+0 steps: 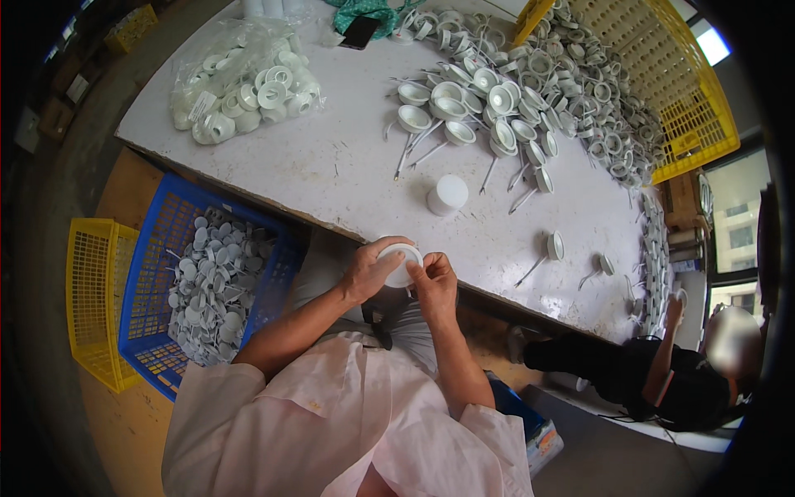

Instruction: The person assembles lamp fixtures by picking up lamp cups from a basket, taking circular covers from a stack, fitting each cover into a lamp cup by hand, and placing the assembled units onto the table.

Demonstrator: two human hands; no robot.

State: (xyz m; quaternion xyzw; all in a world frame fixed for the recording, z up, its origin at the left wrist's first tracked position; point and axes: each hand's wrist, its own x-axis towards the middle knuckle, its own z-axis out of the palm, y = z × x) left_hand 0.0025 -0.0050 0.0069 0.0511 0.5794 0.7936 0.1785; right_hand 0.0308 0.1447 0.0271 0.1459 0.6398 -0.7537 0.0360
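At the table's near edge, both hands hold one white round light fitting (402, 263) with a raised rim and shallow dished face. My left hand (367, 272) wraps its left side, the thumb lying on the face. From the right, my right hand (435, 284) grips the rim, with its thumb pressed on the lower right of the face. The underside is hidden. Just beyond stands a white cylindrical tub (448, 195). Farther back lie several white cup-shaped fittings (451, 108) with wire tails.
A clear bag (248, 87) of white rings lies back left, near a phone (360, 33). Grey-white rings (580, 91) spill from a yellow crate (696, 99). Left and below, a blue crate (149, 273) holds small discs. A co-worker (687, 381) sits at right.
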